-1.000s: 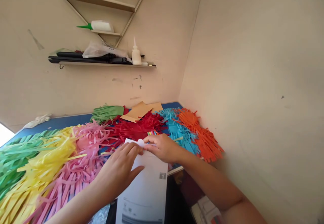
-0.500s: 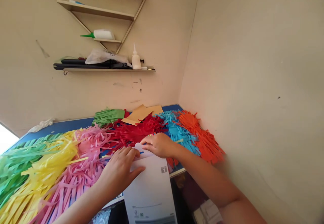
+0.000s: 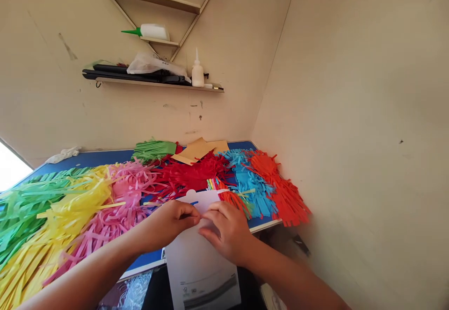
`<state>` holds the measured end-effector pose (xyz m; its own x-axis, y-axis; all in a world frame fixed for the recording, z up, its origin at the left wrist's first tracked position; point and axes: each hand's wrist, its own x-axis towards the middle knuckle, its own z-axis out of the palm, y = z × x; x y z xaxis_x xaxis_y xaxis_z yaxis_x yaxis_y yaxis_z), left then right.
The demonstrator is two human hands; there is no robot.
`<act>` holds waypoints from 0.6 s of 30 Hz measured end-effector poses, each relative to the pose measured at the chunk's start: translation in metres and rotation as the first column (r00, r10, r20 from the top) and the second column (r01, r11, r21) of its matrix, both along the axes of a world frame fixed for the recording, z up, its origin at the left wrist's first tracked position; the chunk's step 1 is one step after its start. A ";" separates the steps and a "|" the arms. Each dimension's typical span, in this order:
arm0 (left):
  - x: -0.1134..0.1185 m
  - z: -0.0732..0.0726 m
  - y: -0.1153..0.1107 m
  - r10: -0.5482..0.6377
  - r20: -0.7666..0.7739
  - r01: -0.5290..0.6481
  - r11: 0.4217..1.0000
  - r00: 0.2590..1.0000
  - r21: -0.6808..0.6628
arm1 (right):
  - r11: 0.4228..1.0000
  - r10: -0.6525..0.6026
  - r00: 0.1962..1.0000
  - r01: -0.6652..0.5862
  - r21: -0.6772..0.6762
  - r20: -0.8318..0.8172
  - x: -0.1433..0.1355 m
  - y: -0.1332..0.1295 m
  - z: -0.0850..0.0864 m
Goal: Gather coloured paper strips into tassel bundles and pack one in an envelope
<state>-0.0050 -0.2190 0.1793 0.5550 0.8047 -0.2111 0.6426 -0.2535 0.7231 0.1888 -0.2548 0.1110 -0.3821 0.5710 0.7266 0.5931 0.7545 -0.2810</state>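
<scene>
A white printed paper package point(image 3: 206, 265) stands before me, its lower end over my lap. Its upper flap point(image 3: 206, 200) has a rounded tab and a short blue strip point(image 3: 194, 203). My left hand point(image 3: 171, 221) lies over the package's upper left part, thumb and fingers pinched together. Whatever sits between those fingertips is too small to make out. My right hand point(image 3: 229, 230) rests over the upper right part, its fingers bent and its thumb apart from them. The fingertips of both hands nearly meet at the middle.
On the blue table point(image 3: 105, 158) lie fringed paper bundles: green, yellow point(image 3: 80, 212), pink point(image 3: 129, 183), red point(image 3: 196, 174), light blue point(image 3: 250, 186) and orange point(image 3: 280, 188). Brown paper pieces point(image 3: 196, 151) lie behind. Wall shelves point(image 3: 154, 82) hold white bottles point(image 3: 198, 74) and dark flat items.
My right hand has come down from the flap's top to the package's upper right part. My left fingers, stretched out before, are now pinched. The view has shifted slightly.
</scene>
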 end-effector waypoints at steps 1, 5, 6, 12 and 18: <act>0.000 0.001 0.000 -0.011 0.017 0.012 0.999 1.000 -0.044 | 1.000 0.013 1.000 -0.013 -0.010 -0.014 0.000 0.002 -0.001; -0.001 0.005 0.000 0.025 0.067 -0.015 0.989 0.997 -0.145 | 0.997 0.073 0.997 -0.073 -0.017 -0.026 0.001 0.008 0.000; -0.002 0.005 0.000 0.036 0.071 -0.024 0.987 0.997 -0.157 | 0.997 0.079 0.996 -0.079 0.001 -0.042 0.000 0.008 0.000; -0.004 0.004 -0.004 -0.006 0.028 0.010 0.992 1.000 -0.126 | 0.962 0.113 0.989 -0.084 0.258 -0.100 -0.003 -0.004 0.003; -0.024 -0.011 -0.039 0.071 0.040 -0.066 0.992 0.997 -0.104 | 0.996 0.062 0.961 -0.075 -0.040 -0.269 0.050 -0.037 -0.008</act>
<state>-0.0292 -0.2584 0.1681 0.5098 0.8165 -0.2711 0.6229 -0.1329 0.7710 0.2388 -0.2919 0.1033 -0.2171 0.5880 0.7792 0.4386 0.7718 -0.4603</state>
